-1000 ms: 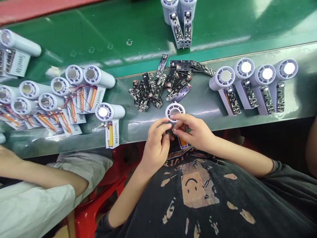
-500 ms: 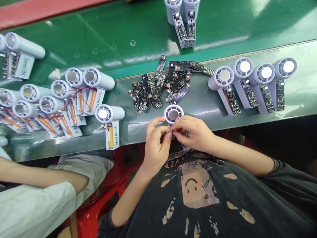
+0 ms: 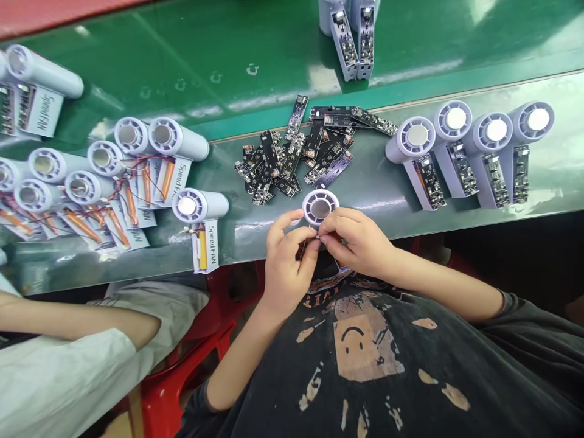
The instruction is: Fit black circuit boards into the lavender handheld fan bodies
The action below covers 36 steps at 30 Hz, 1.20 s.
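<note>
My left hand [image 3: 288,267] and my right hand [image 3: 358,242] meet at the near edge of the bench, fingertips pinched together over a small part just below a white fan body [image 3: 320,208]. Both hands grip that fan body, whose round grille faces up; its lower part is hidden behind my fingers. Right behind it lies a heap of black circuit boards [image 3: 305,152].
Several fan bodies with boards fitted [image 3: 474,149] lie at the right, two more [image 3: 353,33] on the green belt. Fan bodies with orange batteries and red wires [image 3: 104,176] crowd the left, one [image 3: 201,210] nearer. Another person's arm [image 3: 73,325] is at lower left.
My fingertips have closed in tighter under the fan grille. The view has shifted slightly; the hands stay in the same spot.
</note>
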Available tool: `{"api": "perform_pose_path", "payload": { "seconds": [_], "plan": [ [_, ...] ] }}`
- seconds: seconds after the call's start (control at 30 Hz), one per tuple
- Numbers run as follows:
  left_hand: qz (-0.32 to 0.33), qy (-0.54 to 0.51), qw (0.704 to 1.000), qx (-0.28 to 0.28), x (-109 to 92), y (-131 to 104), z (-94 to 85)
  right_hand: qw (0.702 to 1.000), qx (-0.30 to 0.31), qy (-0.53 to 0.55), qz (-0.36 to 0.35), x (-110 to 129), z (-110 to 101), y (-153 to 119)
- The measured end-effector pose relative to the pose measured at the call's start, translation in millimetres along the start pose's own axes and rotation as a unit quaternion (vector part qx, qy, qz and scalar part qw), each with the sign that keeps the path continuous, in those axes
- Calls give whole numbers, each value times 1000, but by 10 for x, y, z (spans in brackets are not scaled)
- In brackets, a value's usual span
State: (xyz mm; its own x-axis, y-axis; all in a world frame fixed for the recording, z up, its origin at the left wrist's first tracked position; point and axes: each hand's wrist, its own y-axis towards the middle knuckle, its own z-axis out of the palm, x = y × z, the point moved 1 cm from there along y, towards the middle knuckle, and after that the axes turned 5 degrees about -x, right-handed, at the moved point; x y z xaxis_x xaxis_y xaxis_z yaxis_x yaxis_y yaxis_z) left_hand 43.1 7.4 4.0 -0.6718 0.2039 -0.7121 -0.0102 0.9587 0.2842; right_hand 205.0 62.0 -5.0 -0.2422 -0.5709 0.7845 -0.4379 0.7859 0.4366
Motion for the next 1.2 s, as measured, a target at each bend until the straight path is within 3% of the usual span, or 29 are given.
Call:
{"api": "perform_pose_path", "payload": {
  "seconds": [0.27, 0.6, 0.77, 0.83, 0.97, 1.2],
  "plan": [
    [42, 31, 998, -23, -30, 42, -14, 1000, -11, -10, -23, -42, 6, -49],
    [-41, -54, 997, -26, 2, -16, 99, 992, -62, 72, 87, -18, 28, -20],
    [-141, -233, 962, -14, 35, -80, 157, 993, -62, -73, 71, -14, 34, -19],
    [-159, -251, 955, 1, 37, -83, 159, 988, -57, -138, 48, -1, 39, -11],
    [-139, -209, 968, -13, 28, -52, 128, 979, -49, -195, 11, 34, 40, 21],
    [-75, -158, 984, -13, 42, -50, 127, 980, -18, -191, 60, 55, 28, 56]
  ]
}}
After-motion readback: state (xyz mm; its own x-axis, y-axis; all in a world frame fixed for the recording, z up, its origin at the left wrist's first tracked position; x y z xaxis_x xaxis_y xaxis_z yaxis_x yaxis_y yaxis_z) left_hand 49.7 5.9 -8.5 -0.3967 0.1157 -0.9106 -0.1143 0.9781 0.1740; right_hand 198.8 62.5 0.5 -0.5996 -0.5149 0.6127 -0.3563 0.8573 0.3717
